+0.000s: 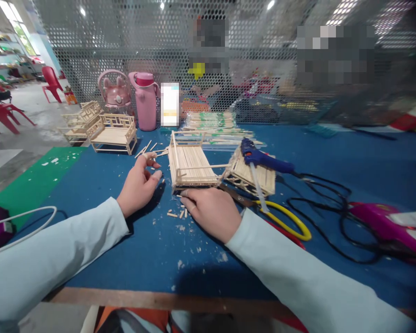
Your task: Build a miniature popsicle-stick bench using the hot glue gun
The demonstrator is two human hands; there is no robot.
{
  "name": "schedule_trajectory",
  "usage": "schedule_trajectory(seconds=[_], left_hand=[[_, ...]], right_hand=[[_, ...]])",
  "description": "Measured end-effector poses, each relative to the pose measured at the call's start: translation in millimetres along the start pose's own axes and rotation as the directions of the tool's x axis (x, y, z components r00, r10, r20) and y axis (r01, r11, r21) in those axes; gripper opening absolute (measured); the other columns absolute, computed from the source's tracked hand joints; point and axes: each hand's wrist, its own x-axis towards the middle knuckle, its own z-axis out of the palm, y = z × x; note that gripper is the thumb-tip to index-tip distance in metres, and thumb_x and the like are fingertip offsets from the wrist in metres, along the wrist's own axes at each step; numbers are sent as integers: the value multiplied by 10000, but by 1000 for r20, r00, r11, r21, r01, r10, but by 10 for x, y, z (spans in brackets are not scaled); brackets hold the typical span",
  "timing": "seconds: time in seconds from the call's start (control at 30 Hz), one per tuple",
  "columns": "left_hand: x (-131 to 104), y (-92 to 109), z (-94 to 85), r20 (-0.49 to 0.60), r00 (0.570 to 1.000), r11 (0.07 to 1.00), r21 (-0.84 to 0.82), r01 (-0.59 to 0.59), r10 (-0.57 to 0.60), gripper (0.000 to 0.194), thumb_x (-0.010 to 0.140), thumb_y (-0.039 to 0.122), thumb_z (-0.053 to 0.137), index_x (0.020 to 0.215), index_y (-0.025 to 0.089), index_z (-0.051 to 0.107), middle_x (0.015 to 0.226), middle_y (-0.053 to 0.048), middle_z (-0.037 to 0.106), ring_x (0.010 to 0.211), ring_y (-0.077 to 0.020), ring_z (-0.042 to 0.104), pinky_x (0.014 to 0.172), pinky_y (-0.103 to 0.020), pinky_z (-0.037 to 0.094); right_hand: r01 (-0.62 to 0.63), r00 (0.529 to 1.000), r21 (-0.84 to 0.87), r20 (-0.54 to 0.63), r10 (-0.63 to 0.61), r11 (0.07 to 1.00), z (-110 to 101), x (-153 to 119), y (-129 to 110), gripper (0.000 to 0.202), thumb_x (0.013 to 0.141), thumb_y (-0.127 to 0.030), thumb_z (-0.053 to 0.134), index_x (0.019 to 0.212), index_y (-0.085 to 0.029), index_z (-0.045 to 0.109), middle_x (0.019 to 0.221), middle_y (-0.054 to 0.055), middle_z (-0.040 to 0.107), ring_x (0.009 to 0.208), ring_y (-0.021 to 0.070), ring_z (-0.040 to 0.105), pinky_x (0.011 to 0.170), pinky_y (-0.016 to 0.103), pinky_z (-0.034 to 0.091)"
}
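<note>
My left hand [141, 184] is held over the blue table left of a small wooden stick bench [194, 162], its thumb and fingers apart with nothing visible between them. My right hand [210, 208] rests at the near edge of that bench, its fingertips at the lower rail and partly hidden; whether they grip it is unclear. A blue glue gun [268, 161] lies on a second stick piece [244, 173] to the right. Short stick offcuts [178, 213] are scattered in front of the bench.
Finished stick benches [113, 132] stand at the back left, near a pink bottle [146, 101] and a lit phone [169, 105]. Bundled sticks [210, 121] lie behind. Yellow-handled scissors [291, 222], black cables [319, 222] and a purple tool [384, 226] are at the right.
</note>
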Motion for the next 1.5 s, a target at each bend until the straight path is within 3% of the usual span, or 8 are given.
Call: schedule_trajectory(seconds=[0.2,0.33,0.47,0.57,0.77,0.97,1.2,1.5], left_hand=[[-9,55,31,-33,996,996,31,-84,85,223,815,160,523,1038,168,516,905,-14,583,573,-73,452,574,-228,398],[-65,204,62,-192,968,981,-67,-180,164,138,874,188,475,1001,179,527,922,-30,588,743,-114,530,698,-250,438],[-218,356,86,-197,912,916,-109,-386,361,119,879,213,510,990,192,548,884,-16,574,770,-116,533,703,-238,433],[-283,355,120,-164,949,940,-168,-296,270,151,859,205,539,1009,192,534,813,7,547,705,-102,509,664,-227,419],[-167,251,219,-86,996,901,-430,-58,23,333,792,161,556,1109,195,458,975,-34,588,836,-124,552,709,-252,430],[-144,334,242,46,997,766,-638,73,-56,469,673,93,612,1092,202,431,847,14,623,805,-120,598,746,-266,459],[-126,376,217,125,986,710,-685,164,-107,492,661,96,653,1088,203,433,851,-2,681,826,-148,645,809,-318,470],[-113,411,236,43,986,684,-715,143,-161,486,647,112,684,1068,193,454,815,18,664,781,-128,645,779,-294,498]], right_hand=[[11,1000,-24,21,-10,1000,-18,24,-48,252,890,-281,478,822,-209,710,779,82,740,727,222,687,582,282,404],[34,995,159,-99,-19,987,-71,-30,8,228,882,-258,480,819,-179,684,779,79,732,717,199,673,635,275,424],[36,971,625,-208,121,780,-146,-31,62,245,866,-326,498,799,-161,667,579,8,638,540,134,584,562,239,432],[45,945,767,-241,222,640,-153,12,50,258,844,-356,512,810,-156,672,482,-38,546,428,105,487,469,218,393],[112,806,427,-567,169,897,-49,64,-30,241,861,-287,509,835,-165,716,624,20,681,556,130,609,563,227,415],[109,712,179,-701,49,978,24,94,-70,216,881,-253,520,827,-176,714,665,23,723,565,125,647,554,218,403],[129,680,131,-734,9,983,43,129,-81,183,878,-242,545,828,-182,711,728,18,747,608,120,675,567,208,418],[132,650,125,-760,10,983,72,144,-75,184,872,-248,555,830,-172,717,697,19,742,573,128,671,543,217,425]])
